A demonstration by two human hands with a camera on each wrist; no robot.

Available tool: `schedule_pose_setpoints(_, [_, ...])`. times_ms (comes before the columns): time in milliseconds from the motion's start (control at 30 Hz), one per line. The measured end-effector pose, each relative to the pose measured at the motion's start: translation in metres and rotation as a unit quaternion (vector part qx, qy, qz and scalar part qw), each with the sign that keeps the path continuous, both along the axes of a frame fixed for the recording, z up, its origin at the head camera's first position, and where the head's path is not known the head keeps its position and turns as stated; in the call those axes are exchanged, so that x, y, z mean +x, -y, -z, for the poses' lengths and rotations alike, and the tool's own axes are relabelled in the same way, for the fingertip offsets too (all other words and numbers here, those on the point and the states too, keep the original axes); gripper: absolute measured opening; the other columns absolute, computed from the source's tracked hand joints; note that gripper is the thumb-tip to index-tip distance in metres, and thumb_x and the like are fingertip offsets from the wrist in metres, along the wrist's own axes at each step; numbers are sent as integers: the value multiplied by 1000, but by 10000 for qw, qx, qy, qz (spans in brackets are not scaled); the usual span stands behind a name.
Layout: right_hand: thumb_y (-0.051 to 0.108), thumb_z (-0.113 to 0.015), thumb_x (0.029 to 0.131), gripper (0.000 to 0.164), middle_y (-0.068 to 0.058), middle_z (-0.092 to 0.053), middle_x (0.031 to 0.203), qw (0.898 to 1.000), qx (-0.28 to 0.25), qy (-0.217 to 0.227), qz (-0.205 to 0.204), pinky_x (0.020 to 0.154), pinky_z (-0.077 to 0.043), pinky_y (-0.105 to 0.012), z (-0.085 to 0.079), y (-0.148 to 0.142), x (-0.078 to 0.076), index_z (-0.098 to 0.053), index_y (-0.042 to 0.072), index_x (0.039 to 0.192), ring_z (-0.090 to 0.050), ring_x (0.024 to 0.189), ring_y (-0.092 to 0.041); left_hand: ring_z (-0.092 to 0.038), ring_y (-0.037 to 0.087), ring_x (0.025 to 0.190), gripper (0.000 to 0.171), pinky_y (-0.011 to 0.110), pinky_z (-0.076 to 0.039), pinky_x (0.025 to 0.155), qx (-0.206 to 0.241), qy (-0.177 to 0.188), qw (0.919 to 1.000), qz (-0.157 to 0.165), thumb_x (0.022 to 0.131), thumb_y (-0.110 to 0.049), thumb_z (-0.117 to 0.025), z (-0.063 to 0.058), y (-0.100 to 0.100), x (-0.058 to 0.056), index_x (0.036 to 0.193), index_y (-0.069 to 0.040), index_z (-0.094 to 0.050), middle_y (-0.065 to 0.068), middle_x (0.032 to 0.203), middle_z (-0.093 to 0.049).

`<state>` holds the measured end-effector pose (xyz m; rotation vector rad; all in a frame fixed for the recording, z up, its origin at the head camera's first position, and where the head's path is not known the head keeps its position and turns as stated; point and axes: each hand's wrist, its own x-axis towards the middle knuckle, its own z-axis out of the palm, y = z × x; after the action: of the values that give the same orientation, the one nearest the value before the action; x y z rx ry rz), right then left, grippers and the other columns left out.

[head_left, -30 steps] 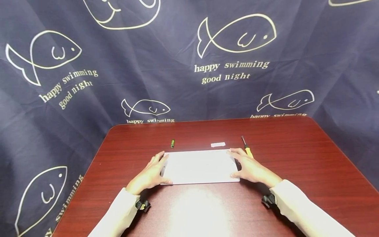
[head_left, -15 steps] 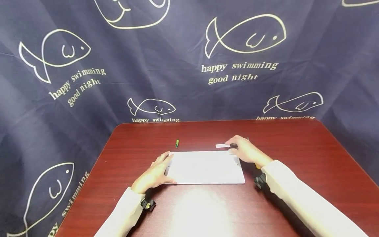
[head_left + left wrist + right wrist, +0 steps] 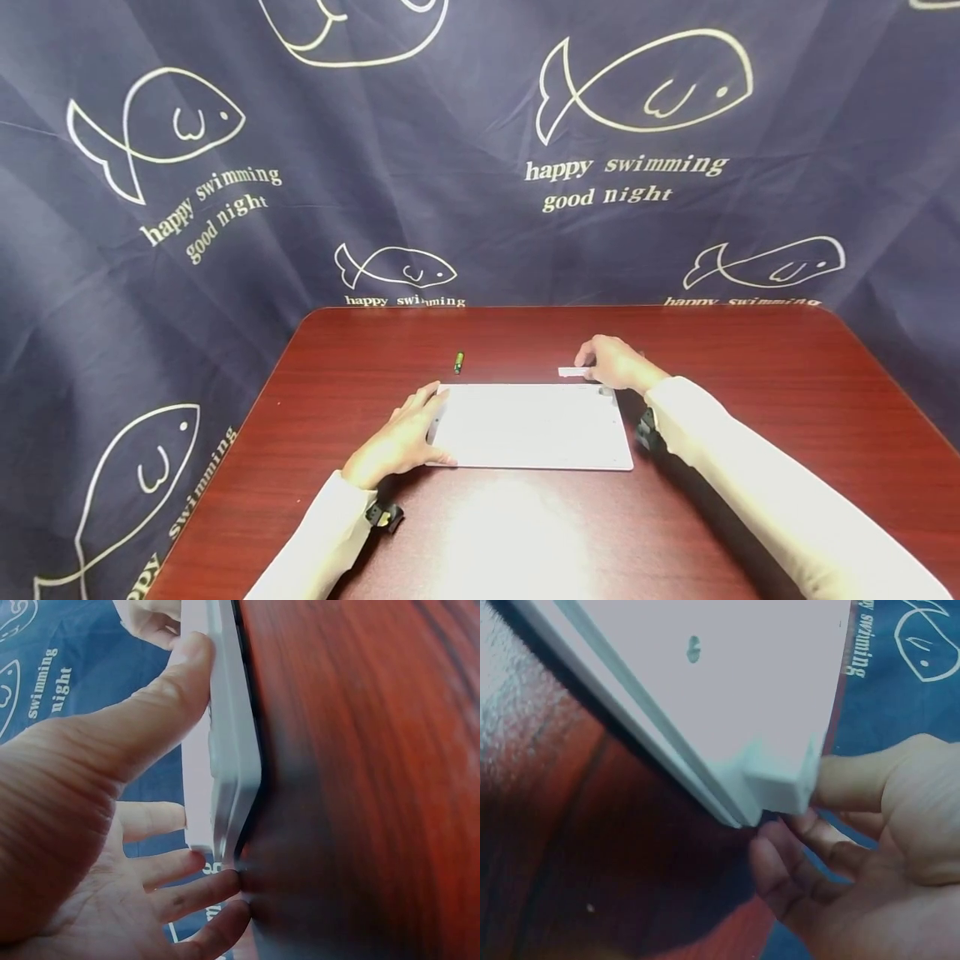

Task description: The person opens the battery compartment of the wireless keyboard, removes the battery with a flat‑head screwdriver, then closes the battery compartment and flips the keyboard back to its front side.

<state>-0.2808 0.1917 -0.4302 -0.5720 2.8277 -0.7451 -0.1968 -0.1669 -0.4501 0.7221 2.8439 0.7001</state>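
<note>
A flat white slab (image 3: 532,427), which looks like a keyboard turned face down, lies on the table. My left hand (image 3: 405,435) holds its left end, thumb on the near edge and spread fingers at the far side; in the left wrist view the thumb (image 3: 176,682) presses on its upper face. Beyond the slab's far right corner, my right hand (image 3: 618,364) pinches the right end of a small white plastic strip (image 3: 571,372) between thumb and fingers. Curled fingers show beside the slab's corner (image 3: 776,780) in the right wrist view.
A green battery (image 3: 459,362) lies beyond the slab's left part. The dark red table (image 3: 360,342) has rounded far corners and ends at a blue curtain (image 3: 480,100) with fish drawings. The yellow-handled screwdriver is hidden behind the right hand and forearm.
My right hand has left the slab's right end and reached away to the small white strip, taking hold of its end. The left hand stays on the slab. The head view has turned slightly left.
</note>
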Motion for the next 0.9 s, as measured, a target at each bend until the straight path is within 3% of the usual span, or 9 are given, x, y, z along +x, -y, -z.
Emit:
schedule_pose_setpoints(233, [-4,-66,79,11,-2,-64,75,9997,-156,-28,175,68,-46,-39,5,-5,-1,-67,7,79,-57,69,-19,-30,39,132,102,57,-28,100,-55,-33,10000,19,63,-38,-87,-4,-2,1,144,-3,-36,18,149,-26])
schedule_pose_setpoints(400, [-5,-63,81,13,0,-64,72,9990,-396,-125,142,65,-46,-34,-5,-10,2,-69,7,78,-56,67,-16,-29,41,132,102,58,-27,101,-74,13,10000,4,64,-38,-87,-5,-2,1,145,-3,-35,18,150,-26])
schedule_pose_setpoints(667, [-8,-63,77,16,0,-64,75,9967,-448,-35,-683,68,-46,-36,-22,-9,15,-70,7,80,-56,71,-16,-29,43,132,102,59,-26,101,-80,26,10000,-1,64,-38,-87,-4,-1,1,145,-3,-35,18,150,-25])
schedule_pose_setpoints(900, [-9,-63,76,18,1,-64,75,9959,-337,16,-834,67,-47,-35,-20,-9,19,-70,6,81,-57,71,-15,-29,44,131,102,58,-26,101,-98,12,10000,0,63,-38,-87,-3,-2,1,144,-2,-36,19,150,-25])
